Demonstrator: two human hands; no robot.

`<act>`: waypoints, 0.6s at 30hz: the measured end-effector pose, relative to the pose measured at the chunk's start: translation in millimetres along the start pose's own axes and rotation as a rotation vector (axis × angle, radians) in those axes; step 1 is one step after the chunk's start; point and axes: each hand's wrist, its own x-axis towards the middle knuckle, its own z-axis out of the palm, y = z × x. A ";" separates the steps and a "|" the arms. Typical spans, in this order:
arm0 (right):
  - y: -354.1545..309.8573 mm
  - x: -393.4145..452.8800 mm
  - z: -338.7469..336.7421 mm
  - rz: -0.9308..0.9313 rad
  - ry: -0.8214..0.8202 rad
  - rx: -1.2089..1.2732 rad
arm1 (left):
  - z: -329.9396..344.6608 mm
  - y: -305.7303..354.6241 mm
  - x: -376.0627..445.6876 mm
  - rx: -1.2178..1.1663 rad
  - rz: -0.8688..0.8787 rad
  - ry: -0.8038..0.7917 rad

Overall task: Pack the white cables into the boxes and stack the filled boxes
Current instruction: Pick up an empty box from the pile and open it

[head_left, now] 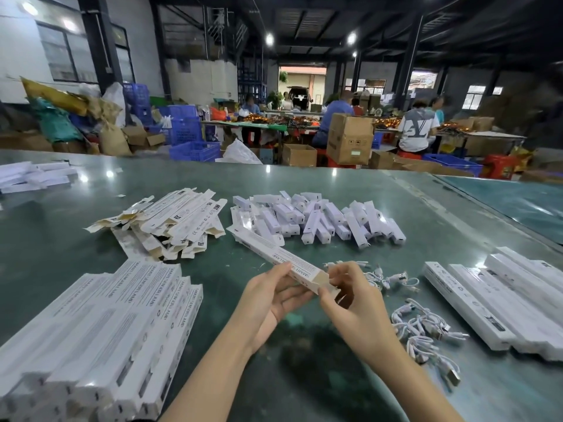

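We're holding one long box (283,259) over the green table (304,376), left hand (271,300) curling under it, right hand (350,303) pinching its open end flap. Cables (423,327) are lying just right; tugging hard risks tearing that flap.

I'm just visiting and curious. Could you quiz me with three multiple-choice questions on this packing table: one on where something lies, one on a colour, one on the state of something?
1. Where do the loose cables lie?
A. right of the hands
B. on the far left stack
C. on the floor

2. What colour is the table?
A. red
B. green
C. yellow

3. What state is the held box in?
A. crushed flat
B. taped shut
C. near end open

Answers: 1 A, they lie in coils on the table beside the right hand. 2 B, its bare top is shiny green. 3 C, the left hand grips the box and its brown end flap stands open.
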 end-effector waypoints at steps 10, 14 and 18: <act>-1.7 0.4 -1.0 0.023 0.086 0.046 | 4.4 -2.3 -3.8 -0.037 -0.012 -0.061; -2.3 0.3 -3.3 -0.002 0.076 -0.025 | 6.2 -5.7 -4.0 -0.054 -0.014 -0.080; -5.8 -0.9 -1.1 -0.020 0.062 -0.058 | 6.5 -5.6 -7.0 -0.035 0.014 -0.123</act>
